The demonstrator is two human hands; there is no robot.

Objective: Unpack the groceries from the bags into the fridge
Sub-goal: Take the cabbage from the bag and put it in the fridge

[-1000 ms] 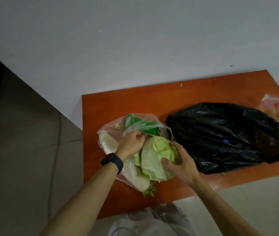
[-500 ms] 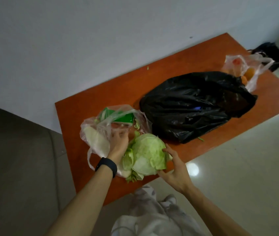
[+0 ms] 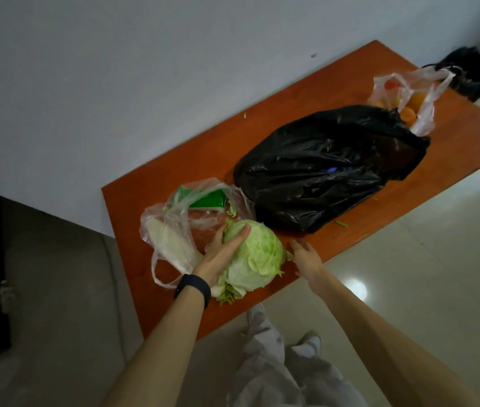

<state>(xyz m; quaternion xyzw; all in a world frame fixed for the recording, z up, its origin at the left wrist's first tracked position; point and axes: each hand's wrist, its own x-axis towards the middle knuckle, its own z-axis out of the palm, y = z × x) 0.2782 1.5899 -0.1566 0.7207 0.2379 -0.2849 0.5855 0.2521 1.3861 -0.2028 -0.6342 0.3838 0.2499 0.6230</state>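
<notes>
The cabbage [image 3: 255, 254] sits at the near edge of the table [image 3: 150, 207], just out of the clear bag [image 3: 174, 230], probably drawn toward the person so both hands can get round it for the carry to the fridge, which is not in view. The left hand [image 3: 221, 254] lies flat along its left side, fingers spread over the top, steadying more than gripping. The right hand [image 3: 304, 257] is open and just beside the cabbage, seemingly not touching and holding nothing. The head is nearly round, so its long axis is slight; the ragged stem end points toward the person and the domed top toward the black bag [image 3: 321, 168]. A white vegetable [image 3: 168, 242] and a green packet [image 3: 208, 198] are in the clear bag.
</notes>
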